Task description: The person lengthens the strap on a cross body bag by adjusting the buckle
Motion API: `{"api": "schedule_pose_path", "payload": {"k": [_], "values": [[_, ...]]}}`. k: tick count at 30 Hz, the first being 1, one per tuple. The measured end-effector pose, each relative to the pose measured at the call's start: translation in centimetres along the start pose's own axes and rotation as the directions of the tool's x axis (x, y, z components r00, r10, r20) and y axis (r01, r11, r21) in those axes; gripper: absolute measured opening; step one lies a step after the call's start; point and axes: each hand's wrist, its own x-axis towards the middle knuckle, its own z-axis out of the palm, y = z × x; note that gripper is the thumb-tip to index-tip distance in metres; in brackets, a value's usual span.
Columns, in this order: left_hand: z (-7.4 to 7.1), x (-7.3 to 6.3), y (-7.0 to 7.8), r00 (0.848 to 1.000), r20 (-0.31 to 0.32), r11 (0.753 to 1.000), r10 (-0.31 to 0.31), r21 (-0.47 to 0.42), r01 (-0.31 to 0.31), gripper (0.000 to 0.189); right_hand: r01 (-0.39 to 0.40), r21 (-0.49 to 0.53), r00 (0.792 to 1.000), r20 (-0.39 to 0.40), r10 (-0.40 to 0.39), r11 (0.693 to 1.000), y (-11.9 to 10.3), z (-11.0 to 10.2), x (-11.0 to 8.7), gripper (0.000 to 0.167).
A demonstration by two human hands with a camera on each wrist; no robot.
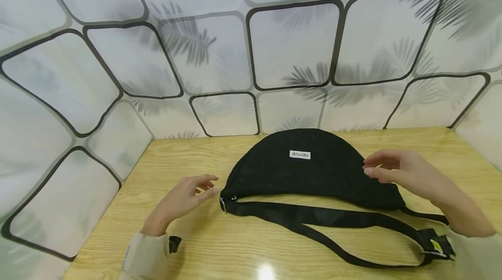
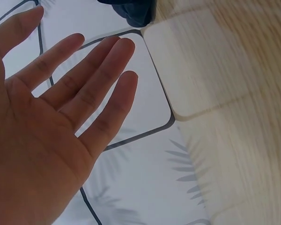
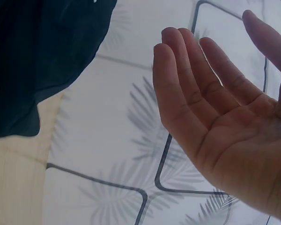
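A black half-moon waist bag [image 1: 294, 175] lies on the wooden table, its curved side toward the wall and a small white label [image 1: 300, 154] reading upside down. Its black strap [image 1: 333, 217] loops in front of it, with a buckle [image 1: 435, 245] at the right end beside the right sleeve. Left of the bag, my left hand [image 1: 186, 199] hovers with relaxed fingers and holds nothing; its palm also fills much of the left wrist view. Over the bag's right edge is my right hand [image 1: 412, 173], fingers loosely bent around no object. In the right wrist view its palm [image 3: 239, 136] is bare.
A wood-grain table [image 1: 188, 153] meets a wall [image 1: 294, 45] covered in a pattern of rounded squares and leaves. The covering continues along the left and right sides. A dark strap piece [image 1: 174, 244] shows at the left cuff.
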Motion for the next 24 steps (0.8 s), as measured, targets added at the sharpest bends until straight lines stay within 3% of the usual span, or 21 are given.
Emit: {"api": "schedule_pose_path", "payload": {"k": [6, 12, 24], "values": [[-0.1, 0.1, 0.0, 0.999, 0.013, 0.999, 0.032, -0.01, -0.031, 0.038, 0.039, 0.065, 0.999, 0.009, -0.039, 0.997, -1.4, 1.0, 0.8, 0.029], [-0.3, 0.0, 0.0, 0.999, 0.042, 0.999, 0.031, -0.044, -0.029, 0.037, 0.095, 0.148, 0.992, 0.073, -0.107, 0.984, -2.7, 2.6, 1.8, 0.028], [0.1, -0.2, -0.3, 0.997, 0.062, 0.996, 0.052, -0.073, -0.048, 0.031, 0.113, 0.254, 0.971, 0.176, -0.161, 0.961, -5.9, 6.3, 3.8, 0.027]]}}
